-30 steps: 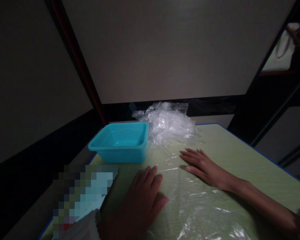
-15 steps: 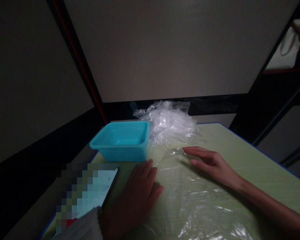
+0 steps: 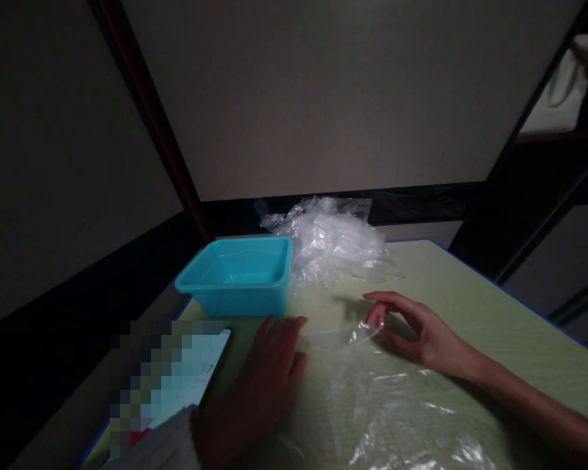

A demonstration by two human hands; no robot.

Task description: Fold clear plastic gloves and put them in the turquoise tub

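Note:
A clear plastic bag [image 3: 372, 398] lies spread flat over the front of the table, its far edge slightly raised. My right hand [image 3: 421, 333] pinches that edge near its right corner between thumb and fingers, the index finger held out straight. My left hand [image 3: 274, 365] rests at the left end of the same edge, palm down, fingers stretched and thumb apart; whether it touches the plastic I cannot tell. Beyond both hands sits a crumpled heap of clear plastic bags [image 3: 328, 238].
An empty turquoise plastic basin [image 3: 245, 303] stands at the back left, beside the heap. Nearer on the left lies a phone-like device [image 3: 196, 372] with a lit screen, partly pixelated. The pale green table [image 3: 470, 300] has a blue edge. Behind it rises a light panel [image 3: 343, 104].
My right hand has closed on the bag's far edge and drawn it towards me, lifting it a little. The left hand has shifted slightly left, fingers still stretched.

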